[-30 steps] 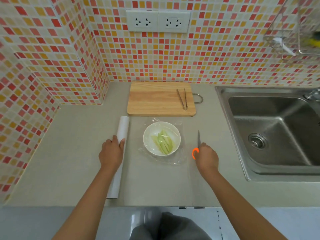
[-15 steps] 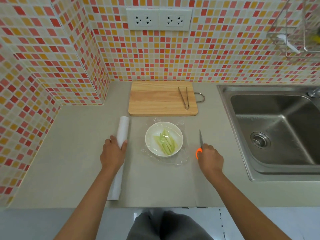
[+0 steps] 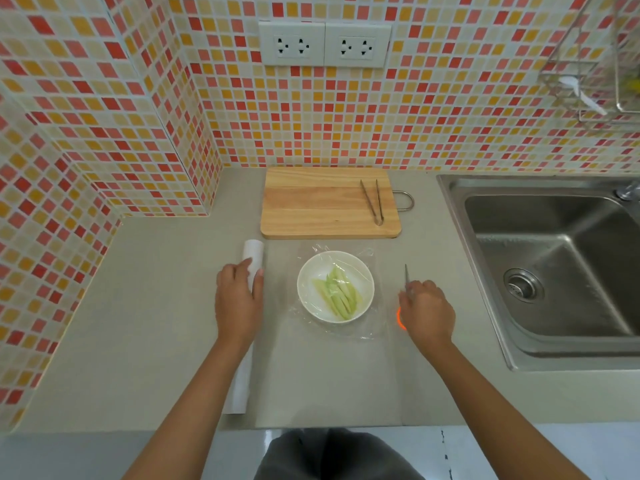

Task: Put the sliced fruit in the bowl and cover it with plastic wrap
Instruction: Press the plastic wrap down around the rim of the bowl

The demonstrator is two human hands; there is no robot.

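Note:
A white bowl [image 3: 362, 271] with pale green fruit slices [image 3: 337, 293] sits on the counter in front of the cutting board. A sheet of clear plastic wrap [image 3: 369, 332] lies over the bowl and spreads onto the counter around it. My left hand [image 3: 237, 299] rests on the white roll of wrap [image 3: 252, 252], which lies lengthwise to the left of the bowl. To the right of the bowl, my right hand [image 3: 427, 311] grips scissors [image 3: 406, 276] with an orange handle, blade pointing away from me.
A wooden cutting board [image 3: 322, 202] at the back holds metal tongs [image 3: 373, 201]. A steel sink [image 3: 554, 265] fills the right side. Tiled walls close the back and left, with sockets [image 3: 325, 45] above. The counter's front edge runs just below my forearms.
Both hands stay on the roll and the scissors. My right hand has turned a little so it hides more of the orange handle. The camera view shifted slightly.

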